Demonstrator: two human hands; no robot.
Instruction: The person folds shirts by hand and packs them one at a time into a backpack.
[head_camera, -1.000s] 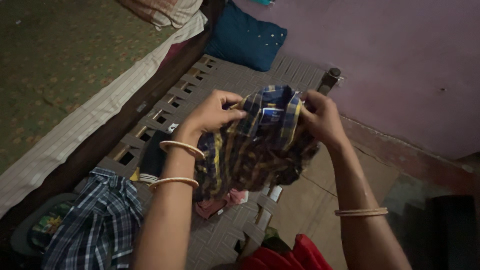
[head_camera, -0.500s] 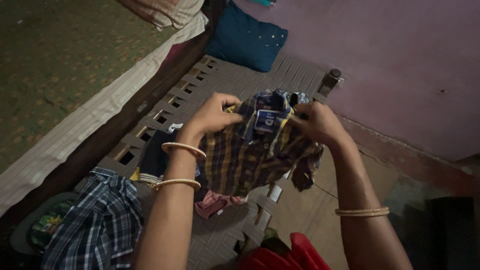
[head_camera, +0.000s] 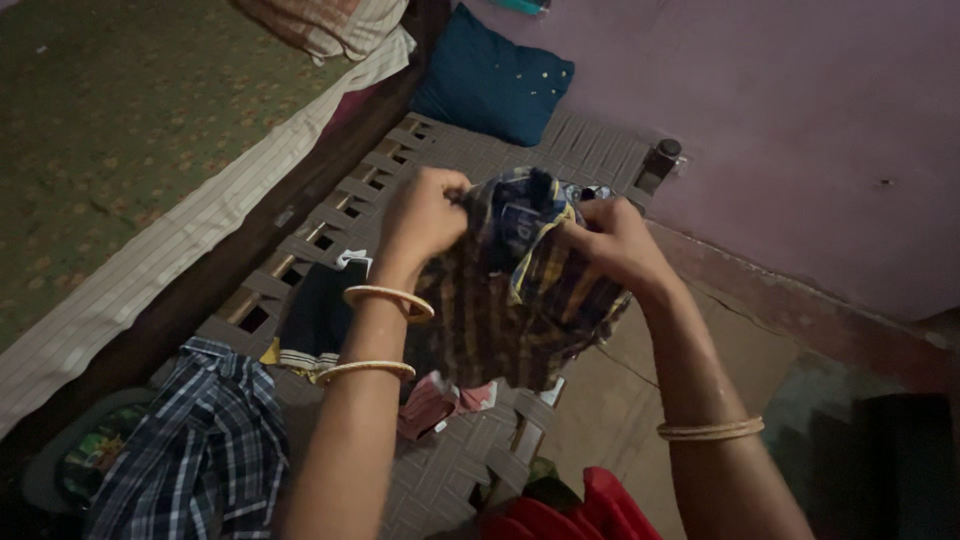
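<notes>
Nearest the onlooker a blue checked garment (head_camera: 195, 450) lay on the woven cot (head_camera: 440, 470), above which the left hand (head_camera: 425, 215) and right hand (head_camera: 610, 240) each gripped a bunched yellow-and-navy plaid shirt (head_camera: 515, 300), a teal cushion (head_camera: 490, 75) resting at the cot's far end.

Single view only: the camera sits on my head and looks steeply down and forward past my forearms. It is close, so my left hand (head_camera: 425, 215) and right hand (head_camera: 610, 240) fill the middle of the frame. Beyond them the view takes in the woven cot (head_camera: 440, 160) running away toward the upper right, the purple wall (head_camera: 800, 110) at right, and the green patterned bedding (head_camera: 120, 130) at left.
</notes>
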